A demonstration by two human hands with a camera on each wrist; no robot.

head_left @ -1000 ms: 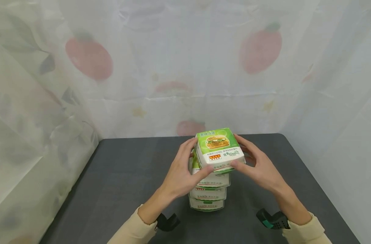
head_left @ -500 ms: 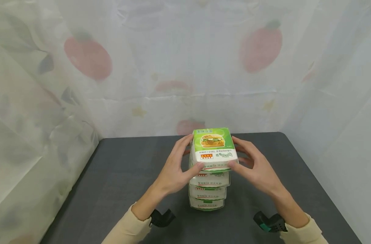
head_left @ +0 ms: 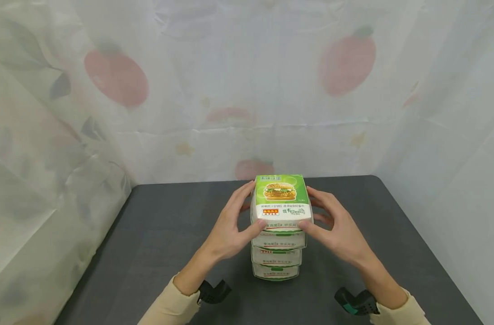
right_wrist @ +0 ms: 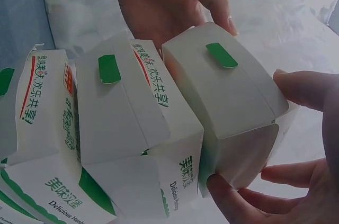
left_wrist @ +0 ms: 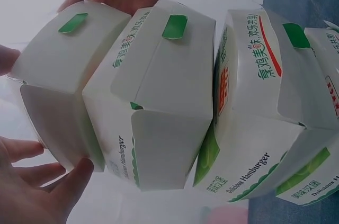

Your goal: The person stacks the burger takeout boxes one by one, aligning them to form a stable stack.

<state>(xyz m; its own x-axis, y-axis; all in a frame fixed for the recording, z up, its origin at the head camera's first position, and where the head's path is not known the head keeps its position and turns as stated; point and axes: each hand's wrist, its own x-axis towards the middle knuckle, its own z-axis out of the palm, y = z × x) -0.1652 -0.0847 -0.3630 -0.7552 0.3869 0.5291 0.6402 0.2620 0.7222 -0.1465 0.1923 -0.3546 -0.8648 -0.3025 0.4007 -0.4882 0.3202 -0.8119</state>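
A burger box [head_left: 280,194] with a green-and-white lid and a burger picture tops a stack of similar boxes [head_left: 276,257]. My left hand [head_left: 227,232] grips its left side, thumb at the front edge and fingers along the side. From the right, my right hand [head_left: 341,231] holds the same box in a mirrored way. In the left wrist view the top box [left_wrist: 69,49] seems to touch the box [left_wrist: 159,86] under it. The right wrist view shows the top box [right_wrist: 228,91] between both hands, its underside tucked against the stack.
The stack stands on a dark grey table [head_left: 182,225]. Behind it hangs a pale curtain [head_left: 247,81] with faded fruit prints, and more sheeting [head_left: 35,180] closes off the left side. Each wrist carries a black camera mount [head_left: 214,291].
Both hands have shifted the top box left and slightly down, turning it straighter over the stack. The lower boxes have stayed in place.
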